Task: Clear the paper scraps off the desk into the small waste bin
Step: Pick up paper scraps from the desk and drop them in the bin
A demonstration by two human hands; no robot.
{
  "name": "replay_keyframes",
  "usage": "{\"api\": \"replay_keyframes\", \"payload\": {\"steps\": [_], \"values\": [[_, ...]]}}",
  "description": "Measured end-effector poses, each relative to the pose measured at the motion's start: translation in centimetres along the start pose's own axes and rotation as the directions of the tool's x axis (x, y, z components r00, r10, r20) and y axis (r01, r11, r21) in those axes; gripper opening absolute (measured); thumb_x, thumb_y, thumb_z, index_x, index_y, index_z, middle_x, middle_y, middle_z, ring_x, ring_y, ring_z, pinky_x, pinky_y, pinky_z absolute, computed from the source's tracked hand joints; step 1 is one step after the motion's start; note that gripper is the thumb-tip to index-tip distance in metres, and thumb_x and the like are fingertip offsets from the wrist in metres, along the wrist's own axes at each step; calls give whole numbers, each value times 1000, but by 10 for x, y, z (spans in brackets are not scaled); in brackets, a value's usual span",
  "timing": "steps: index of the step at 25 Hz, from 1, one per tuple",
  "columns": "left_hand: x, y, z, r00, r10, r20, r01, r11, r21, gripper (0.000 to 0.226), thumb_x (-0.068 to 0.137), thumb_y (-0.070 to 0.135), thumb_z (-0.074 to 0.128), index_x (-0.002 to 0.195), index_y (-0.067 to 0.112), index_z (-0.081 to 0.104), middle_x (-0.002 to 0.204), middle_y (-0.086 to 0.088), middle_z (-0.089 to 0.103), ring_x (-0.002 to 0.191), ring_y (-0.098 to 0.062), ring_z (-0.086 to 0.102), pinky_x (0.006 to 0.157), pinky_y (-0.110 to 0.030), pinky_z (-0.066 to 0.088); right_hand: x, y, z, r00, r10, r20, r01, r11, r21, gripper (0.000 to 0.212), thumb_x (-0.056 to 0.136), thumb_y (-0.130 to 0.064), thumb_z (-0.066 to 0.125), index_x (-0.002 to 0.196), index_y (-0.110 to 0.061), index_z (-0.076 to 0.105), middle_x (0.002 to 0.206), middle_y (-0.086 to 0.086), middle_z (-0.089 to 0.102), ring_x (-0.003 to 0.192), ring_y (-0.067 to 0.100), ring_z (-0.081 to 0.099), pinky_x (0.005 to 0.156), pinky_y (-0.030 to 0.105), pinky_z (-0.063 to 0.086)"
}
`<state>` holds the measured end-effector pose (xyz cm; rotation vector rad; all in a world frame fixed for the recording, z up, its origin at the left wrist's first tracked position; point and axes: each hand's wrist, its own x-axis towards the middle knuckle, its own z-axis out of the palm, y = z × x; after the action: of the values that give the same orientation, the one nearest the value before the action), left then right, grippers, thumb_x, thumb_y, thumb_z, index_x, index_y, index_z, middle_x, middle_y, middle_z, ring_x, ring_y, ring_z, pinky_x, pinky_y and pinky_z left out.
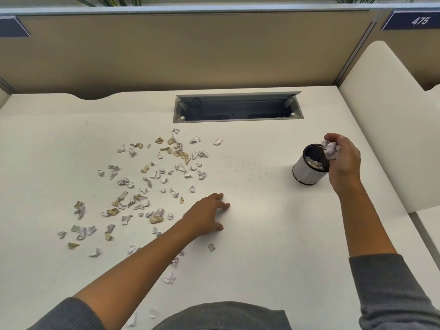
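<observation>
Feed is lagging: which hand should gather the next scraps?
Left. The left hand lies open beside the scattered paper scraps; the right hand grips a wad over the waste bin.

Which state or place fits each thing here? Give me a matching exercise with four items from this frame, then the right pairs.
Things:
1. right hand
2. left hand
3. waste bin
4. cable tray

States or places:
A. lies flat on the desk beside the paper scraps, fingers straight
B. open slot at the back of the desk
C. grips a wad of scraps over the bin's mouth
D. stands on the right of the desk, some scraps already inside

Pairs: 1-C, 2-A, 3-D, 4-B
</observation>
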<state>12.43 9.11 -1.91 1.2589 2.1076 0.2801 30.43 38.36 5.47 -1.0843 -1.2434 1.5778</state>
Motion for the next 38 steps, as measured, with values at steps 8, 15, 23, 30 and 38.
{"api": "replay_keyframes", "payload": {"steps": [8,15,23,30,38], "values": [[-1,1,0,1000,5,-9,-5,1000,-5,71,78,22,77,142,29,47,161,6,23,144,-12,30,112,-26,30,7,12,-11,998,-38,41,48,959,-279,30,98,-14,42,103,-15,71,107,0,69,101,9,62,100,29,49],[-4,-2,-1,1000,15,3,-15,1000,18,68,81,24,74,143,29,46,160,9,24,144,-13,30,112,-29,31,-13,10,-4,996,-78,50,91,925,-368,25,91,-14,52,97,-25,73,103,-3,72,97,12,66,99,33,52],[-25,-20,-3,980,25,-199,-74,966,-246,18,87,14,68,104,16,71,115,3,65,102,-14,63,89,-33,53,-102,60,55,899,22,438,177,896,-408,23,93,-2,57,93,-20,72,92,-6,72,84,10,66,84,26,54],[-62,-51,-20,933,-107,-345,-36,923,-383,6,85,20,71,90,24,74,93,13,70,88,0,66,75,-30,59,-186,117,76,554,384,739,353,696,-626,21,79,-34,79,97,-32,68,100,-12,65,89,4,64,78,20,56],[-119,-95,-12,930,-151,-335,20,931,-365,10,84,23,70,92,29,72,97,14,66,90,1,62,78,-28,56,-208,123,93,421,422,803,678,441,-588,10,86,-16,68,94,-23,68,91,-7,62,82,11,59,79,31,52]]}}
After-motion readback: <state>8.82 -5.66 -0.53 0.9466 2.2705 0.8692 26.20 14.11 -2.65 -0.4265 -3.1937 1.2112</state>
